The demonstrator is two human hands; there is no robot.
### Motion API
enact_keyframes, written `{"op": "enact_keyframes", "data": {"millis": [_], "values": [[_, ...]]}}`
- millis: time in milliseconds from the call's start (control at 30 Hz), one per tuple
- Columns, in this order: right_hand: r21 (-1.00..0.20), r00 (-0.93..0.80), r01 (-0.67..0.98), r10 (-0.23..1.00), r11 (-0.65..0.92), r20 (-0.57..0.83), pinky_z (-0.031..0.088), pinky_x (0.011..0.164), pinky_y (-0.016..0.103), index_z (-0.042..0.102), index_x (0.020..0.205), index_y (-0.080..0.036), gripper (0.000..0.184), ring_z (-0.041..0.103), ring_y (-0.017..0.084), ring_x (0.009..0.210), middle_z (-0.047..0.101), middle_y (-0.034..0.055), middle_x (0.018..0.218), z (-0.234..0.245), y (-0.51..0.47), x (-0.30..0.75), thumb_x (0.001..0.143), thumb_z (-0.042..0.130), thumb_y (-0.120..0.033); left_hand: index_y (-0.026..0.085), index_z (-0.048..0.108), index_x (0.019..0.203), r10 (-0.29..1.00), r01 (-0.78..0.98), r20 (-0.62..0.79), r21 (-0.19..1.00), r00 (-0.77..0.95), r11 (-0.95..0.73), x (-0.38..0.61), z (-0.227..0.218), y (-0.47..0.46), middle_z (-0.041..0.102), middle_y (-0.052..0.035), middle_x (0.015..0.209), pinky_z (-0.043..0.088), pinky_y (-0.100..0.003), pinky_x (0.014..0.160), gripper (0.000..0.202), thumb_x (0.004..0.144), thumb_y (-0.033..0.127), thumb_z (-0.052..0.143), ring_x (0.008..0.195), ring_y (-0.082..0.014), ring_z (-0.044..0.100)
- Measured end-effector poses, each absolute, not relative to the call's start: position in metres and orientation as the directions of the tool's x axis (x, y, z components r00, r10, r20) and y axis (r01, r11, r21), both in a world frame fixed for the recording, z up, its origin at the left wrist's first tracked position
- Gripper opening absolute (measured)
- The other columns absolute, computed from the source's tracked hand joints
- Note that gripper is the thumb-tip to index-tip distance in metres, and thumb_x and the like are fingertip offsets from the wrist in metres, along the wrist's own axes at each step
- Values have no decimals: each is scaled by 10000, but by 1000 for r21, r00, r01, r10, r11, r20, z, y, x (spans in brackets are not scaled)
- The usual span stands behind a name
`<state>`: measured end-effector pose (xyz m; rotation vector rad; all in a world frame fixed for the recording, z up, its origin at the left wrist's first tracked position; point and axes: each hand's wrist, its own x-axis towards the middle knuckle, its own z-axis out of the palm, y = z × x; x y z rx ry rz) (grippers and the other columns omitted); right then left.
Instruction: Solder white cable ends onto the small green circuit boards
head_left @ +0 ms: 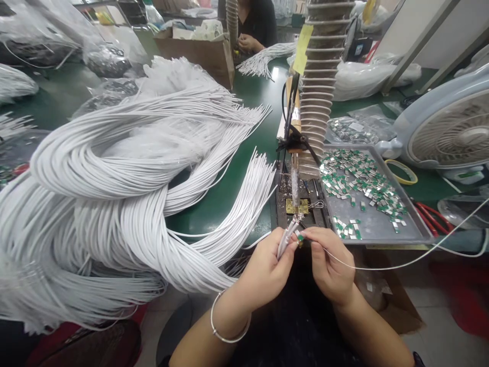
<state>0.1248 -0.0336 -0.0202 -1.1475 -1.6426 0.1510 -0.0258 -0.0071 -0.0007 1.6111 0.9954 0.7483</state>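
Observation:
My left hand (pixel 263 267) is closed around the end of a white cable (pixel 286 239), holding its tip up toward a fixed soldering iron (pixel 295 183). My right hand (pixel 329 262) pinches a small green connector board (pixel 300 237) and a thin solder wire (pixel 382 265) that trails off to the right. Both hands meet just below the iron's tip, over a small brass jig (pixel 297 206).
A big bundle of white cables (pixel 114 193) covers the green table on the left. A metal tray (pixel 376 227) of several small green boards lies right of the jig. A ribbed fume hose (pixel 321 76), a fan (pixel 454 132) and red-handled cutters (pixel 433 216) stand nearby. Another person (pixel 252 25) works at the far side.

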Motion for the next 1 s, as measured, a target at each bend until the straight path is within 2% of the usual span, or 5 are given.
{"op": "enact_keyframes", "data": {"millis": [133, 300, 467, 567, 1000], "values": [[-621, 91, 631, 751, 464, 654, 559, 640, 298, 614, 1039, -213, 278, 656, 151, 690, 675, 25, 776, -20, -44, 134, 844, 478, -69, 185, 584, 936, 827, 228, -67, 971, 558, -75, -32, -6, -19, 619, -34, 807, 462, -270, 704, 245, 953, 300, 368, 718, -150, 572], [-619, 218, 729, 759, 292, 614, 544, 665, 300, 610, 1039, -214, 249, 641, 144, 681, 664, 27, 812, -17, -47, 156, 872, 463, -104, 191, 601, 941, 854, 214, -17, 970, 521, -111, -35, -7, -23, 643, -88, 1065, 452, -312, 873, 238, 951, 291, 386, 965, -191, 600], [-479, 200, 867, 786, 135, 584, 521, 724, 300, 616, 905, -208, 124, 637, 168, 765, 664, 37, 821, -8, -39, 184, 868, 502, -177, 177, 606, 871, 845, 178, -103, 984, 525, 10, -38, -5, -19, 590, -29, 728, 467, -296, 711, 279, 942, 348, 397, 678, -150, 559], [-465, 169, 883, 875, 71, 453, 510, 664, 293, 608, 884, -211, 90, 628, 169, 710, 658, 31, 798, -8, -36, 195, 853, 526, -234, 176, 609, 892, 861, 144, -164, 984, 482, 107, -39, -6, -15, 528, -6, 690, 427, -263, 604, 238, 903, 370, 471, 603, -126, 474], [-425, 76, 905, 976, 19, 205, 465, 561, 284, 609, 857, -193, 157, 613, 168, 605, 648, 34, 702, -5, -25, 203, 803, 478, -261, 195, 584, 1014, 878, -66, -287, 940, 383, 336, -39, -19, -9, 548, 6, 749, 401, -294, 774, 205, 855, 322, 567, 751, -143, 521]]}}
